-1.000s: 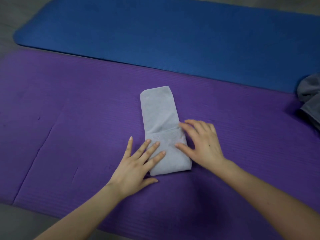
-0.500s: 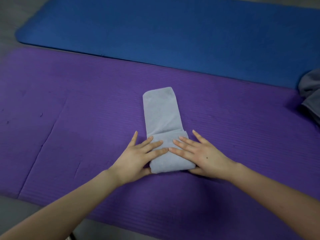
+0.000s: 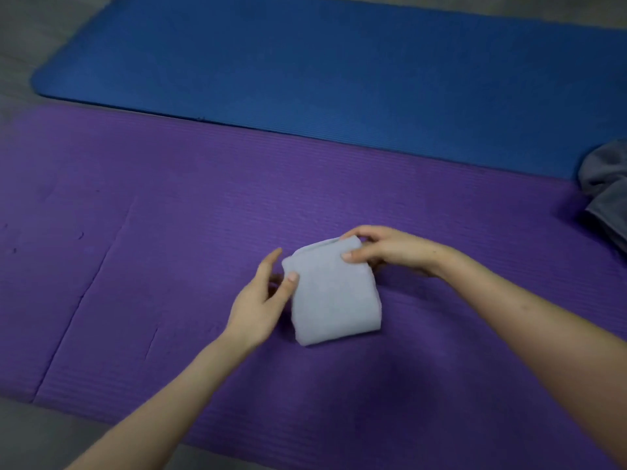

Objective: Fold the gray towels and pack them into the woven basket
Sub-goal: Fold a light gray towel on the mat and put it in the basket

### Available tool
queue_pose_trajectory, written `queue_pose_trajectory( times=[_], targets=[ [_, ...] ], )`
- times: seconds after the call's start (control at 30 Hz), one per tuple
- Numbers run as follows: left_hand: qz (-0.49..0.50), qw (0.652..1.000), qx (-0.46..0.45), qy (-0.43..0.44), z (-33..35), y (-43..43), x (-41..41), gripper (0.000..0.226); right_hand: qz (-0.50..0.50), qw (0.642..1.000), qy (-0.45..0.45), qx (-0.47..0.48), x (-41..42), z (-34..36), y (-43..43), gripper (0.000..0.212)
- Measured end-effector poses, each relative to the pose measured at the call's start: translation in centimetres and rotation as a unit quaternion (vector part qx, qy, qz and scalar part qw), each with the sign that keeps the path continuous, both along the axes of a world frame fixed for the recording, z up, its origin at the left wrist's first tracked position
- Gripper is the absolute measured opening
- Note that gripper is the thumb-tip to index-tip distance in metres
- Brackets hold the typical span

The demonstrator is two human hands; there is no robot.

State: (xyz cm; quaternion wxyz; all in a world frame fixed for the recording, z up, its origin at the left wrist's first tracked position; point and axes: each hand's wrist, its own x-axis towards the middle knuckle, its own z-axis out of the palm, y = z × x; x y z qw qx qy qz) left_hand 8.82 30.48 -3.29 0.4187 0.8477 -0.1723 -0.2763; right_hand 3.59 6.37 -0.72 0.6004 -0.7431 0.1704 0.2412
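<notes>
A light gray towel (image 3: pixel 334 296), folded into a small thick block, lies on the purple mat (image 3: pixel 169 232). My left hand (image 3: pixel 261 300) pinches its far left corner between thumb and fingers. At the far right corner, my right hand (image 3: pixel 383 251) grips the towel's folded edge, thumb on top and fingers curled over the far side. A darker gray towel (image 3: pixel 607 188) lies crumpled at the right edge of the view, partly cut off. No woven basket is in view.
A blue mat (image 3: pixel 339 69) lies beyond the purple one, edge to edge with it. Grey floor (image 3: pixel 34 432) shows at the near left and far left corners. The purple mat has creases on its left part.
The towel was a long strip with both hands pressed flat on its near fold. It is now folded over into a short block, and both hands grip its far corners.
</notes>
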Motion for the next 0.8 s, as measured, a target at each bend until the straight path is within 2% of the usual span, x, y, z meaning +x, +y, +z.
queue_pose_trajectory(
  times=[0.1, 0.2, 0.27, 0.33, 0.47, 0.6, 0.7, 0.8],
  targets=[
    [0.017, 0.985, 0.050, -0.165, -0.4, -1.4, -1.1, 0.055, -0.102, 0.994, -0.020, -0.041, 0.7, -1.6, 0.6, 0.039],
    [-0.031, 0.975, 0.055, -0.212, -0.6, -1.6, -3.0, 0.050, -0.121, 0.978, -0.055, -0.162, -0.6, -3.0, 1.3, 0.046],
    [-0.049, 0.980, 0.071, -0.180, -0.7, -1.8, -3.6, 0.041, -0.126, 0.965, -0.056, -0.224, -1.9, -3.6, 1.9, 0.051],
    [-0.037, 0.991, 0.078, -0.106, -0.5, -2.1, -3.5, 0.039, -0.129, 0.962, -0.063, -0.232, -3.4, -3.6, 3.0, 0.052],
    [-0.034, 0.998, 0.054, 0.002, -0.3, -2.0, -2.4, 0.040, -0.110, 0.978, -0.064, -0.162, -6.2, -3.4, 4.7, 0.053],
    [-0.045, 0.991, -0.024, 0.126, -0.6, -1.4, -1.6, 0.044, -0.101, 0.993, -0.049, -0.040, -6.7, -2.4, 3.8, 0.070],
    [-0.058, 0.980, -0.066, 0.177, -0.7, -1.1, -0.7, 0.051, -0.111, 0.993, -0.038, 0.026, -6.5, -2.3, 3.0, 0.080],
    [-0.077, 0.973, -0.082, 0.203, -1.0, -0.1, 0.1, 0.060, -0.131, 0.991, -0.025, 0.026, -6.8, -3.1, 3.4, 0.086]
  ],
)
